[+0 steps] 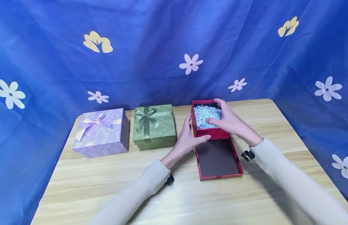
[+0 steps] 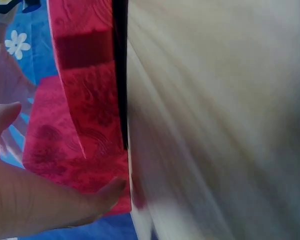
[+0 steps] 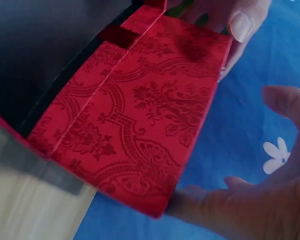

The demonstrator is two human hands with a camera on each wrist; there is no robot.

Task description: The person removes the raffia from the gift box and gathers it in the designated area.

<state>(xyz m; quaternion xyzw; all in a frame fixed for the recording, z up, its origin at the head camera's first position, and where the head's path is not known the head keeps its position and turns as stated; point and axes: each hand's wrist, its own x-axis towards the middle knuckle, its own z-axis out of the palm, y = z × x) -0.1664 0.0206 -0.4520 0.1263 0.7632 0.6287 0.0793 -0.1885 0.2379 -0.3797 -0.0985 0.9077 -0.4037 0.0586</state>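
Note:
A red patterned gift box stands open at the back right, with pale blue shredded paper inside. Its red lid lies in front of it, dark inside facing up. My left hand is at the box's left side, fingers extended along it and thumb by the front wall. The left wrist view has this thumb close to the red wall. Over the right side reaches my right hand, its thumb above the paper. In the right wrist view, one of its fingers meets a box corner.
To the left stand a green gift box with a bow and a lilac gift box with a bow. All rest on a wooden table. A blue flowered cloth hangs behind and beside the table.

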